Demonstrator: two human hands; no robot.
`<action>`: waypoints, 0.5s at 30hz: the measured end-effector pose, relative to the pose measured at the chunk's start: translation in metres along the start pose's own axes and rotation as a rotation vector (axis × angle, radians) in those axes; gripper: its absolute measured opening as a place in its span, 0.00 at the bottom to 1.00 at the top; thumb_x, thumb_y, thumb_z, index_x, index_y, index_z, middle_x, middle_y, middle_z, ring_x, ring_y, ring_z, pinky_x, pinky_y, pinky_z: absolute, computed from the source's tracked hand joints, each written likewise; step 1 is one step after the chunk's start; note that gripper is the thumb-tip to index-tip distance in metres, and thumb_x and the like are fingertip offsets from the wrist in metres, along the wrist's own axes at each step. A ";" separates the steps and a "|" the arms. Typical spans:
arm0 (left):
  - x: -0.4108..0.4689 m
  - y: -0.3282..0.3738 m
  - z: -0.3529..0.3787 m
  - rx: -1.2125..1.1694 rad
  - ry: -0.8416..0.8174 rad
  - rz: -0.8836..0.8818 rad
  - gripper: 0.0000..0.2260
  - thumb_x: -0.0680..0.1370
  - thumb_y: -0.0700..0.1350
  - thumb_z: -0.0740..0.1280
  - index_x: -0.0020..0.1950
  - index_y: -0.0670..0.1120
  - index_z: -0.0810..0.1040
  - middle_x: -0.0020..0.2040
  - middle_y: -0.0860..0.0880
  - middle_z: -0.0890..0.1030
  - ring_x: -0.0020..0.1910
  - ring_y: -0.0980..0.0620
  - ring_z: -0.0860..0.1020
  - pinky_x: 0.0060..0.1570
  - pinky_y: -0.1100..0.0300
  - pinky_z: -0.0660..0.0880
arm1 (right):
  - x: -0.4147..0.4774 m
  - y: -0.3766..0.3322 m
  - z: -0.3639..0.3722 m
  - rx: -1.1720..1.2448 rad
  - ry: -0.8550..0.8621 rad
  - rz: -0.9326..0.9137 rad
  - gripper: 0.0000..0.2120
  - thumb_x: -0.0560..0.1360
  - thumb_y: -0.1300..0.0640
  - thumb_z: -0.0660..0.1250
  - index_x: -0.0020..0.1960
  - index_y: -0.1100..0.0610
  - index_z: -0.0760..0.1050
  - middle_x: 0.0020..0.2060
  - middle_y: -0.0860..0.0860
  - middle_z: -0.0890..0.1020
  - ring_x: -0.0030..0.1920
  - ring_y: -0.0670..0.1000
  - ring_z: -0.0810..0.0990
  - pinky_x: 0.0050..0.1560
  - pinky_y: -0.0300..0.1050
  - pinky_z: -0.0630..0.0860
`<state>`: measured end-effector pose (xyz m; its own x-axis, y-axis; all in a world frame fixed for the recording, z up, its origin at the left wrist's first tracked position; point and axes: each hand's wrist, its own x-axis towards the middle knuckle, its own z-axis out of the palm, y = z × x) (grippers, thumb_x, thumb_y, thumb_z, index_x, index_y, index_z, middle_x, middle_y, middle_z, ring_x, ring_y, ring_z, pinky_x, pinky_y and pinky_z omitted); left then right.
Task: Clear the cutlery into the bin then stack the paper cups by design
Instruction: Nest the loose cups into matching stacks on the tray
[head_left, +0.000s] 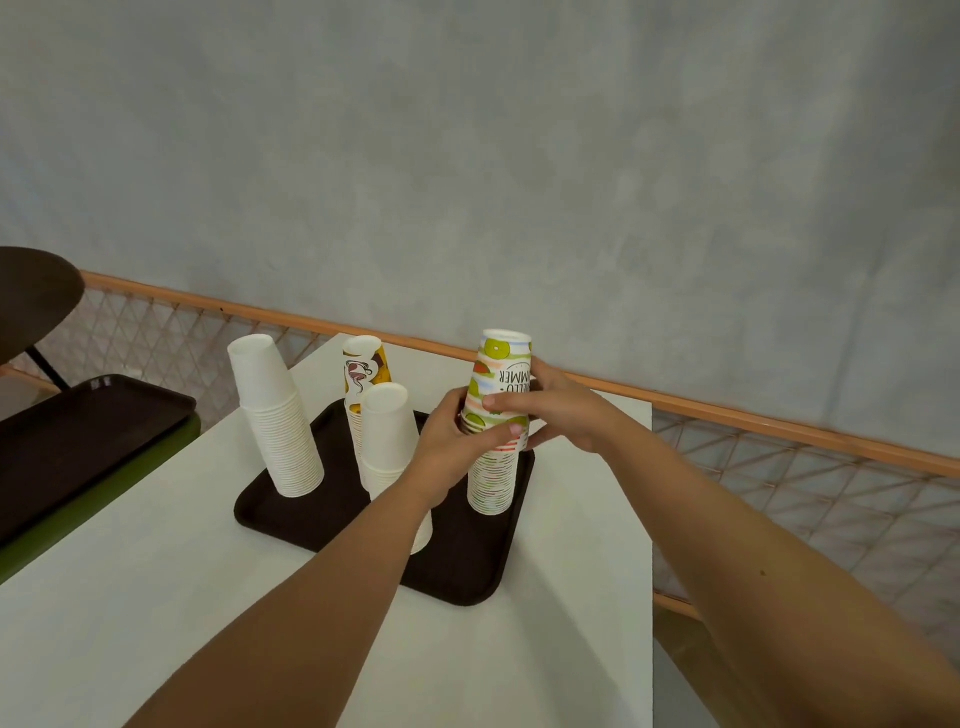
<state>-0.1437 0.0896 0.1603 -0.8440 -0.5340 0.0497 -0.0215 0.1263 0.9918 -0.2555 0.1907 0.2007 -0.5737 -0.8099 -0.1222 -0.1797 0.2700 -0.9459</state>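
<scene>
Four upside-down stacks of paper cups stand on a dark brown tray (291, 525) on a white table (156, 597). A tall plain white stack (275, 421) is at the left. Behind it stands a yellow-and-brown patterned stack (363, 374). A second plain white stack (387, 431) is in the middle, its lower part hidden by my left arm. The green fruit-print stack (498, 410) stands at the right. My left hand (452, 447) grips it at mid-height from the left. My right hand (556, 410) holds its top cups from the right.
A second dark tray (78, 431) lies on a green surface at the left. A dark round tabletop (31, 301) is at the far left. An orange rail with mesh (779, 421) runs behind the table. The table's right edge (652, 519) drops off beside my right arm.
</scene>
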 end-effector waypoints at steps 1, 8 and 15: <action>0.004 0.004 0.000 -0.002 -0.009 0.011 0.25 0.69 0.44 0.75 0.63 0.49 0.71 0.56 0.51 0.80 0.57 0.52 0.78 0.59 0.54 0.75 | 0.003 -0.003 -0.002 0.013 0.019 -0.012 0.27 0.69 0.53 0.74 0.64 0.48 0.69 0.56 0.50 0.80 0.54 0.52 0.81 0.50 0.54 0.80; 0.037 0.016 0.002 -0.087 -0.043 -0.054 0.20 0.78 0.41 0.61 0.70 0.50 0.67 0.63 0.54 0.73 0.53 0.60 0.75 0.47 0.69 0.72 | 0.027 -0.005 -0.013 0.098 0.258 -0.129 0.28 0.67 0.56 0.76 0.63 0.51 0.68 0.56 0.50 0.80 0.56 0.52 0.80 0.54 0.56 0.79; 0.051 -0.003 0.001 -0.087 0.034 -0.167 0.19 0.83 0.52 0.51 0.72 0.50 0.65 0.70 0.52 0.68 0.66 0.56 0.68 0.58 0.64 0.63 | 0.045 0.014 -0.003 0.099 0.355 -0.168 0.29 0.68 0.58 0.75 0.65 0.54 0.67 0.56 0.50 0.78 0.56 0.49 0.78 0.49 0.39 0.76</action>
<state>-0.1869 0.0631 0.1594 -0.8140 -0.5696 -0.1138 -0.1123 -0.0380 0.9929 -0.2861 0.1601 0.1833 -0.7867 -0.6033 0.1313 -0.2264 0.0840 -0.9704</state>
